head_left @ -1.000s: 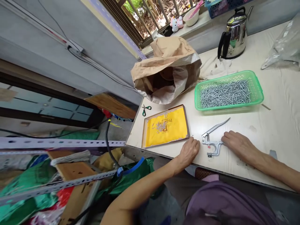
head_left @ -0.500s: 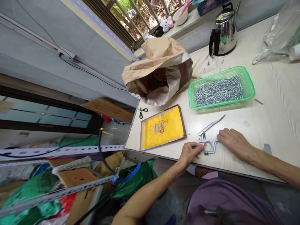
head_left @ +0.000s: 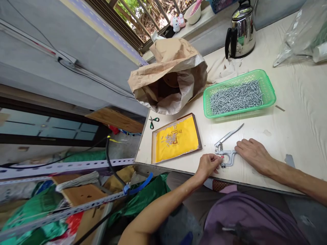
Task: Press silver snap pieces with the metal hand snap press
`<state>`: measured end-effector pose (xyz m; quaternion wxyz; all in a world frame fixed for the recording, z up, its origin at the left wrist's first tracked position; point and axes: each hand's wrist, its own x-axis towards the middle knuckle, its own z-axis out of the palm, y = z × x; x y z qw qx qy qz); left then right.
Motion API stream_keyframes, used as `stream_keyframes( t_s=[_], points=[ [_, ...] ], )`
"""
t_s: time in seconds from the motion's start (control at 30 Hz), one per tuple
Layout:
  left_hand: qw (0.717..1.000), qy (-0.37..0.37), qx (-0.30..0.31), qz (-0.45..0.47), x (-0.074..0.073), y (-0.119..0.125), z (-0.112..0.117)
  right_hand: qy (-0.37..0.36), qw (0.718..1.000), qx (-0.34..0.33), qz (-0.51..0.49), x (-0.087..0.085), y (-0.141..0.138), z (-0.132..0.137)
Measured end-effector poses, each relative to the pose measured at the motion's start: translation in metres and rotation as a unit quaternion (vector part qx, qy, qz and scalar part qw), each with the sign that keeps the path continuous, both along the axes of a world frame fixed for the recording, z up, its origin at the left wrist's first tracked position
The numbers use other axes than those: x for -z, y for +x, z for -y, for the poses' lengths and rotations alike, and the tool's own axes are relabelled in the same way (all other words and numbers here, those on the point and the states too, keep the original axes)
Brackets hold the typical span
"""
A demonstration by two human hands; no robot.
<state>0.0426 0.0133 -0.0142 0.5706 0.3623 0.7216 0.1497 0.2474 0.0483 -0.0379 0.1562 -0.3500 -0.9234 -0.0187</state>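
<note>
A pair of grey metal snap-fastener pliers lies on the table near its front edge, with its long lever raised and a spring beneath. My left hand is closed in a pinch at the jaw, beside a small red part; whatever sits between its fingertips is too small to make out. My right hand lies on the table with curled fingers around the rear end of the pliers. Left of them is a shallow tray lined with yellow, holding a small pile of silvery pins.
Behind the pliers stands a green basket full of small metal pins. An open brown paper sack, scissors, a steel kettle and a clear plastic bag are also on the table.
The whole view has shifted slightly. Both hands stay at the pliers, the left at the jaw and the right at the rear end, with little visible movement.
</note>
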Motion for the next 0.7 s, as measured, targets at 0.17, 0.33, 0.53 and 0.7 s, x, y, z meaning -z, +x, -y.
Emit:
stream_keyframes(
  t_s=[0.17, 0.33, 0.53, 0.7],
  points=[
    [0.998, 0.066, -0.002, -0.015, -0.001, 0.003, 0.010, 0.053, 0.998, 0.014, -0.015, 0.002, 0.001, 0.007],
    [0.999, 0.051, -0.010, 0.009, 0.004, 0.003, 0.013, 0.067, 0.997, 0.028, -0.019, 0.004, 0.000, 0.010],
    [0.999, 0.026, -0.024, 0.015, 0.011, 0.001, 0.008, -0.053, 0.998, 0.027, 0.016, 0.004, -0.001, 0.004],
    [0.980, 0.173, 0.063, -0.069, 0.006, -0.004, 0.019, -0.115, 0.993, 0.017, 0.021, -0.008, 0.005, -0.009]
  ],
)
